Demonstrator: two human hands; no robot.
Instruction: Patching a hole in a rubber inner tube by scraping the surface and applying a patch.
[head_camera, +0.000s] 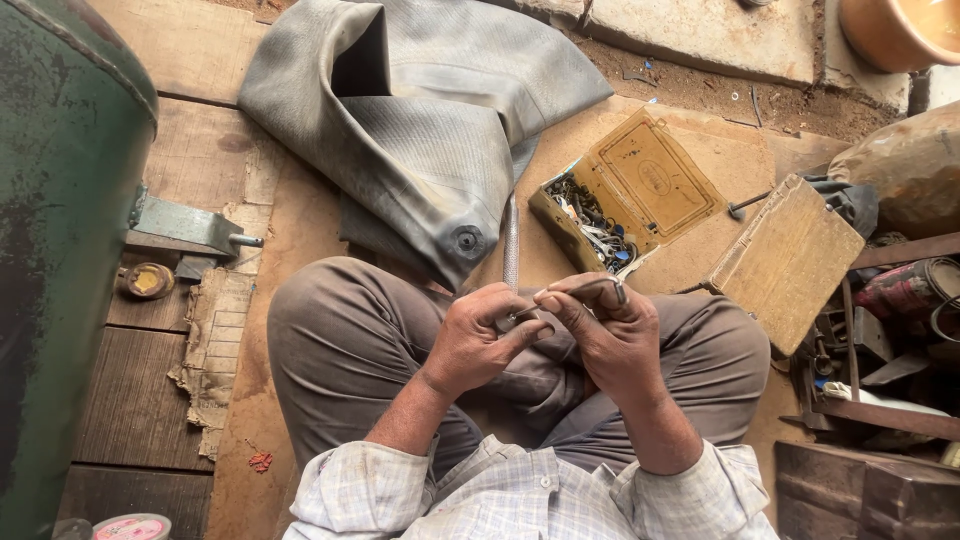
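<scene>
where hands (545, 335) meet, held piece unclear.

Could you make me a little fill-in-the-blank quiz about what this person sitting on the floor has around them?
1. The grey rubber inner tube lies in front of the person's ____.
2. The open box of small metal parts is made of ____.
3. The left hand and right hand meet around a thin ____ tool.
4. The big drum at the left edge is painted ____.

Missing words: knees; cardboard; metal; green
</scene>
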